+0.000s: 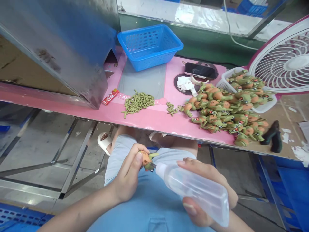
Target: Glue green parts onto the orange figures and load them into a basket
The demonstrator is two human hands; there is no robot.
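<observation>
My left hand (pixel 129 174) is closed around a small green and orange toy figure (pixel 145 158) above my lap; part of the figure is hidden by the fingers. In my right hand (pixel 210 190) lies a clear squeeze bottle (pixel 193 183) with a white cap, gripped between thumb and fingers. The bottle's thin dark tip points left and meets the figure, or nearly so. On the pink table ahead sits a pile of small green curled pieces (pixel 139 102), with a smaller group of the same pieces (pixel 171 109) to its right.
A heap of similar green and orange figures (pixel 217 109) covers the table's right side, some in a white basket (pixel 225 77). Behind stand a blue basket (pixel 154 59), a phone (pixel 201 71) and a fan (pixel 287 61). A metal housing (pixel 79 64) rises at left.
</observation>
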